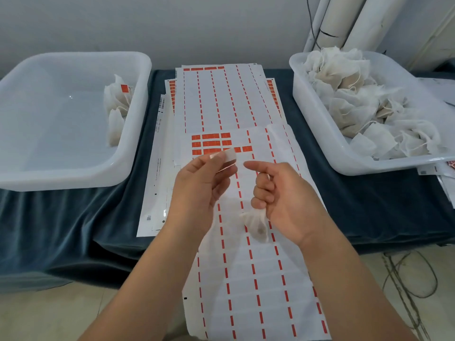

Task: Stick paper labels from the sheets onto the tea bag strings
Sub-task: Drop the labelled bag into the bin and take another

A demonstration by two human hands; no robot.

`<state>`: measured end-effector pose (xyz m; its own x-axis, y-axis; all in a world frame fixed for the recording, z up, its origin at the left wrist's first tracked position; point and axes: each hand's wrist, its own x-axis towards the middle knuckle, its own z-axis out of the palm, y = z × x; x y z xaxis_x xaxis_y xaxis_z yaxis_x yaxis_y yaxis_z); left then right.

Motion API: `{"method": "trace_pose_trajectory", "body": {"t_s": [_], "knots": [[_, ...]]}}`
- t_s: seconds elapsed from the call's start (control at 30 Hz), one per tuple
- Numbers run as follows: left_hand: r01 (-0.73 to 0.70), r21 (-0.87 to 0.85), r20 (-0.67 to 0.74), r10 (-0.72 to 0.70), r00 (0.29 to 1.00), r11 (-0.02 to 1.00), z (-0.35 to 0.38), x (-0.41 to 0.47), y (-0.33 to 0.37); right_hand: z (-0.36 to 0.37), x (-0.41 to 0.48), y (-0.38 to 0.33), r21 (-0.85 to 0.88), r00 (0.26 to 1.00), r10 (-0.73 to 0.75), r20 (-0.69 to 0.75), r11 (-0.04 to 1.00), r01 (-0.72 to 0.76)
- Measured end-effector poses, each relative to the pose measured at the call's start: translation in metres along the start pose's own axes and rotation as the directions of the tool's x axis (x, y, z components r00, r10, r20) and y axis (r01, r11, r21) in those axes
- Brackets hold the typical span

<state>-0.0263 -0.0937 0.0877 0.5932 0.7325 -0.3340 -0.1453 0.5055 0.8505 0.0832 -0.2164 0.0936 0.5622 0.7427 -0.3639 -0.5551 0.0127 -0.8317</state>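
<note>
Hands (197, 185) (285, 193) with label (230, 154); tea bag (256, 225)

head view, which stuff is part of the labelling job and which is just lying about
Job: label in left hand; tea bag in right hand; sheets; right bin; left bin.
Lying about: pipes; floor cables.

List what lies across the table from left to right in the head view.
left tub holding a few tea bags → label sheets → right tub with a heap of tea bags
</note>
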Motion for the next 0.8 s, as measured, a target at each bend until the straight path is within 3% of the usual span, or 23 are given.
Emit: {"method": "trace_pose_trajectory", "body": {"t_s": [0.1, 0.27, 0.47, 0.63, 0.8], "knots": [[-0.063, 0.111, -0.039, 0.068, 0.997, 0.992, 0.000, -0.004, -0.011, -0.008, -0.001, 0.001, -0.124, 0.998, -0.062, -0.027, 0.991, 0.059], [0.038, 0.230, 0.023, -0.044, 0.999, 0.972, 0.015, -0.013, -0.042, -0.005, -0.009, 0.008, -0.266, 0.973, -0.219, 0.068, 0.936, 0.229], [-0.131, 0.466, 0.018, 0.139, 0.990, 0.875, 0.022, -0.014, -0.060, -0.006, -0.018, -0.006, -0.679, 0.923, -0.359, 0.136, 0.645, 0.351], [-0.124, 0.522, 0.001, 0.144, 0.990, 0.844, 0.015, -0.007, -0.048, -0.028, -0.020, -0.028, -0.921, 0.939, -0.336, 0.079, 0.335, 0.197], [-0.139, 0.507, 0.049, 0.133, 0.990, 0.851, 0.005, -0.009, -0.035, -0.032, -0.021, -0.033, -0.921, 0.891, -0.440, 0.114, 0.288, 0.261]]}}
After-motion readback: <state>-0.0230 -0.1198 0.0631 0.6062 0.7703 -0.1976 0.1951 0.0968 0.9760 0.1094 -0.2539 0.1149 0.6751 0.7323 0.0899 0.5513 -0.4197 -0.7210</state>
